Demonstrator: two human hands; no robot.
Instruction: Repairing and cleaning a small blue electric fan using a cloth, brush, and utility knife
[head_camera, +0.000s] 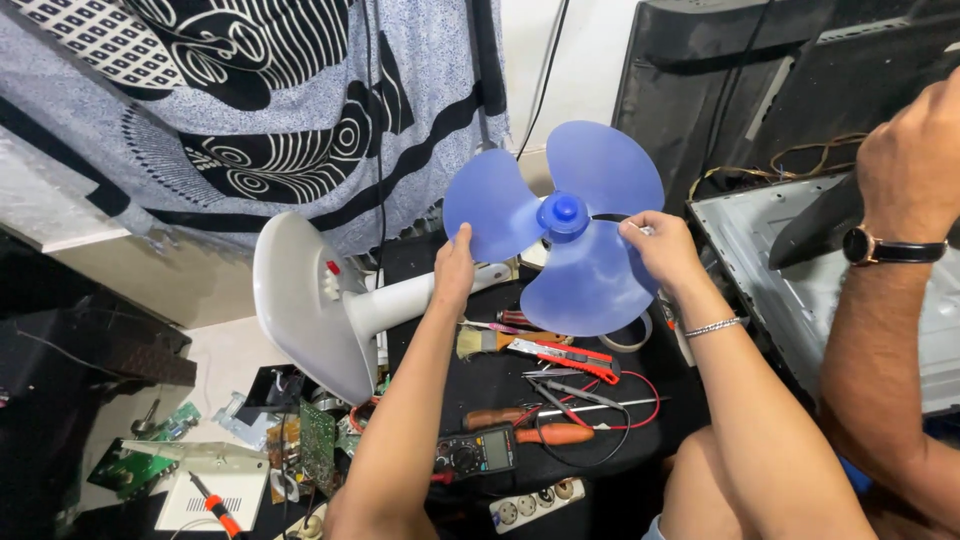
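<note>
A white fan stand (330, 300) lies tipped over the black table (500, 380). Its blue fan blade (570, 240) sticks up between both hands. The left hand (455, 268) pinches one blade edge. The right hand (660, 250) grips another.

Both forearms are bare from elbow to wrist; no sleeves are visible. The left hand (453, 268) carries no ring, watch or band. The right hand (662, 248) carries no ring that can be seen. A thin silver-coloured chain bracelet (712, 326) with small links encircles the right wrist. No gloves are worn on either hand. Fingernails are short and unpainted where they show. A bare knee appears at the near edge, between the forearms.
</note>
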